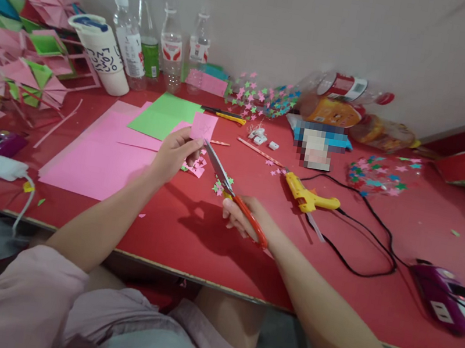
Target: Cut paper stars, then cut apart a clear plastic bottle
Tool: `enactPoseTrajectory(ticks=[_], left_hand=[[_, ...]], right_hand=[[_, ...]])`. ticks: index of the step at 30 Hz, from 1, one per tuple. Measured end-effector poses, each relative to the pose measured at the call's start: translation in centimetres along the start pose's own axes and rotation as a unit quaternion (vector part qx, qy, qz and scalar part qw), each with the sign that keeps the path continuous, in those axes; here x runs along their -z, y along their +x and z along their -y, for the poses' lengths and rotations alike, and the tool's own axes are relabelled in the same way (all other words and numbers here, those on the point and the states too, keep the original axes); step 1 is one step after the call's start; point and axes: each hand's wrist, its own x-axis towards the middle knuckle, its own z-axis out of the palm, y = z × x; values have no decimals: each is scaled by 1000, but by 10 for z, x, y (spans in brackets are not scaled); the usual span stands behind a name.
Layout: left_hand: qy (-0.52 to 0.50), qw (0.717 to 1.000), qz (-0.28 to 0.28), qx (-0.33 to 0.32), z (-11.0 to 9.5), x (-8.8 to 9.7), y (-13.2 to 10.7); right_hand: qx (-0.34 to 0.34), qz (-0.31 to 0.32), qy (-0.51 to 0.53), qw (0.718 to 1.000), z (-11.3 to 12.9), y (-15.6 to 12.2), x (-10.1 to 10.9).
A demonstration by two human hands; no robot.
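Between the thumb and fingers of my left hand (176, 153) is a small square of pink paper (204, 126), with faint lines drawn on it. My right hand (243, 217) grips orange-handled scissors (252, 219), whose blades point up and left. The blade tips reach the lower edge of the pink square; whether they are cutting into it I cannot tell. Beneath the hands lie small green star cut-outs (218, 187) and pink paper scraps (198, 170). Sheets of pink paper (90, 151) and green paper (166, 116) rest left of my left hand.
A yellow glue gun (308, 195) with a black cord lies at right, near a purple power strip (446, 299). Plastic bottles (172, 50) and a white tumbler (101, 56) stand along the wall. A yellow cutter knife (226, 116) and loose paper stars (254, 95) lie behind.
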Motion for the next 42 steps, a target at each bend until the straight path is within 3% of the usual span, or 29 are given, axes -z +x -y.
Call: enactPoseTrajectory(ticks=[24, 42], left_hand=[[1, 1000, -3, 8, -2, 0, -1], [-7, 1000, -4, 1, -1, 0, -2]], right_hand=[[-33, -20, -48, 998, 8, -3, 0], [-13, -10, -4, 1000, 0, 1, 1]])
